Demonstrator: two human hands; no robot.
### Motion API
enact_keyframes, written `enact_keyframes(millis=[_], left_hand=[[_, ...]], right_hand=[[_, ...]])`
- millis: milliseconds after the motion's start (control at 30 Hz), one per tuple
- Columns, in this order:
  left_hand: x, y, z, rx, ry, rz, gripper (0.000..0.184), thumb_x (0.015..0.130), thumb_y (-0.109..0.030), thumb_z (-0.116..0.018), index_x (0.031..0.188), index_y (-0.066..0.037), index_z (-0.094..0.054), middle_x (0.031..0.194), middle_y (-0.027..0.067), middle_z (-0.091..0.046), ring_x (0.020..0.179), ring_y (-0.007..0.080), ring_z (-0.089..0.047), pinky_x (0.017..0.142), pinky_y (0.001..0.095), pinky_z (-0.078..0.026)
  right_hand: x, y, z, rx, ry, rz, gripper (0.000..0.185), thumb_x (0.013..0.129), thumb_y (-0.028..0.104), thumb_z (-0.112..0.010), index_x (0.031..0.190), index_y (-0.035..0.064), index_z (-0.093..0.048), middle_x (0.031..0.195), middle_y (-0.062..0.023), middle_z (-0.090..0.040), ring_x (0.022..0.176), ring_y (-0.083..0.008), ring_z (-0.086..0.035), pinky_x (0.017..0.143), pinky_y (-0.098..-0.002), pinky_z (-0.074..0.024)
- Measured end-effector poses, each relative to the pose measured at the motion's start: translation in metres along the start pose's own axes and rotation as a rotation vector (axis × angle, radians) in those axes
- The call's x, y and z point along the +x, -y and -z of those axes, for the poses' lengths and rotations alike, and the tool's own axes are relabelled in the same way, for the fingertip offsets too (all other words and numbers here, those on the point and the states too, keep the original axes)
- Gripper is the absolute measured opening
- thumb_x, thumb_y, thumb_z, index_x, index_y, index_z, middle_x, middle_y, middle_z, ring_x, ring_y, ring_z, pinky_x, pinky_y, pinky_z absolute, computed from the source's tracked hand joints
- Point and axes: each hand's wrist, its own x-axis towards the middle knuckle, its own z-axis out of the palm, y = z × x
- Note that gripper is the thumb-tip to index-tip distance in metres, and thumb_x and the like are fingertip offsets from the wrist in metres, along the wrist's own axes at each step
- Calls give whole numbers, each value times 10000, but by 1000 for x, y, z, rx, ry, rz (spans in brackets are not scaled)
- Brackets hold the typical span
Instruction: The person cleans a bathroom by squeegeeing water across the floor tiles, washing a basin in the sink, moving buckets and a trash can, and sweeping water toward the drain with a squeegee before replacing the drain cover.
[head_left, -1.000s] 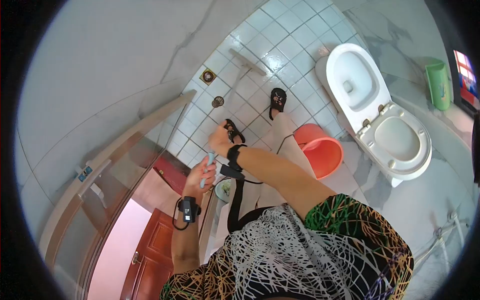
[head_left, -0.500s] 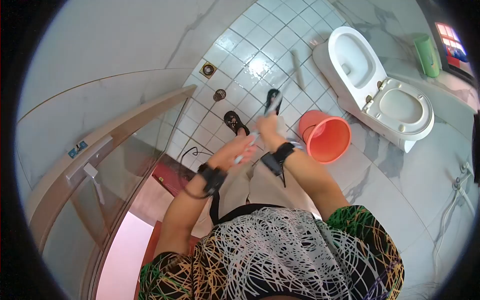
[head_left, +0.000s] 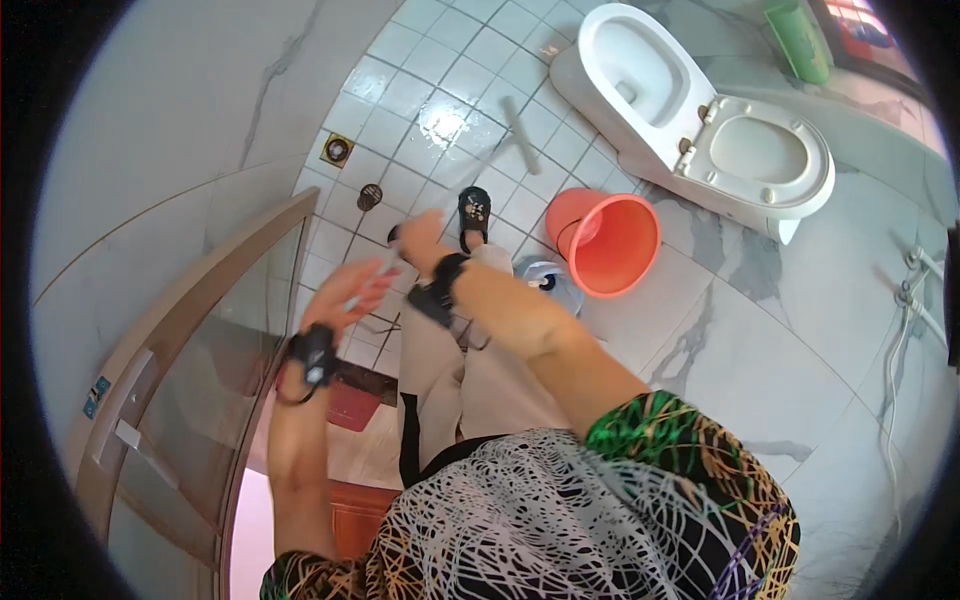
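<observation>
Both of my hands hold a long, pale, thin handle (head_left: 376, 276), blurred by motion. My left hand (head_left: 350, 290) grips its near end with fingers curled round it. Farther along, my right hand (head_left: 422, 238) is closed on the same handle, above my shoes. Beyond my right hand the shaft runs faintly over the wet tiles to a flat, narrow grey head (head_left: 521, 135), which lies on the tiled floor (head_left: 405, 95) left of the toilet.
A white toilet (head_left: 640, 75) with its lid raised stands at upper right. The red bucket (head_left: 630, 245) is right of my legs, beside a bluish round container (head_left: 565, 290). Floor drains (head_left: 337, 151) lie at left, near the glass door (head_left: 200, 400). A hose (head_left: 888, 400) hangs at right.
Both hands and the handle have swung left since half a second ago. The flat head first moved right across the tiles, towards the toilet. The view has shifted too.
</observation>
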Motion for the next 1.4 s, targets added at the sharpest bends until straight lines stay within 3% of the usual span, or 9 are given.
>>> enact_keyframes(millis=[133,333,567,633,700,800,900,1067,1400], left_hand=[[-84,3,2,-15,-371,-104,316,905,-274,-485,1019,20,-505,644,-59,-414,425,-10,-292,348,153,-210],[-122,4,21,-148,-254,-126,250,912,-237,-475,949,10,-483,645,-18,-433,392,9,-305,296,165,-228],[-72,12,-52,40,-182,-131,255,909,-298,-478,891,-44,-499,599,-49,-393,410,13,-285,326,168,-208],[-28,0,-69,20,-129,-115,244,908,-298,-476,845,-63,-485,583,-64,-379,425,11,-279,357,169,-188],[34,-12,-66,-136,140,-88,243,904,-296,-482,785,-84,-467,566,-72,-359,444,8,-281,382,169,-185],[38,-27,-80,-92,69,-118,253,905,-291,-486,823,-52,-495,583,-67,-360,457,8,-283,391,165,-190],[-1,-12,-43,-18,-249,-81,283,915,-269,-473,989,2,-502,652,-54,-411,429,12,-295,352,162,-209],[-73,36,48,-398,-68,-55,330,953,-290,-389,1093,0,-460,652,-55,-388,361,12,-275,293,176,-213],[-131,32,17,-259,-156,-91,314,932,-254,-441,1106,5,-483,648,-35,-394,388,18,-304,308,180,-243]], right_hand=[[-12,80,57,55,-34,119,377,829,334,-494,970,15,-638,872,-118,-652,786,-252,-627,887,-508,-406],[41,166,28,1706,-223,-649,556,854,316,-504,1233,-75,-393,807,-143,-643,729,-249,-624,765,-393,-486],[-21,36,49,126,-10,-55,381,684,395,-691,788,29,-693,717,-77,-638,764,-237,-619,989,-496,-270],[-16,-14,44,1204,-479,-721,427,789,173,-599,1109,-88,-490,792,-163,-636,785,-323,-627,697,-433,-501],[-3,-65,47,1435,-462,-815,181,757,6,-533,882,-96,-449,768,-226,-609,546,-300,-640,365,-389,-486],[16,-83,48,1384,-339,-877,487,800,130,-563,1172,-120,-372,793,-210,-631,582,-326,-630,487,-429,-520],[47,-26,4,-21,45,-29,699,721,60,-600,1221,-198,-186,720,-213,-617,631,-320,-624,543,-399,-513],[17,119,17,1355,-292,-538,899,727,14,-584,1298,-167,87,734,-242,-603,675,-357,-617,646,-380,-502],[-6,161,34,1559,-209,-517,745,753,37,-526,1318,-153,-80,798,-263,-583,682,-340,-630,557,-389,-524]])
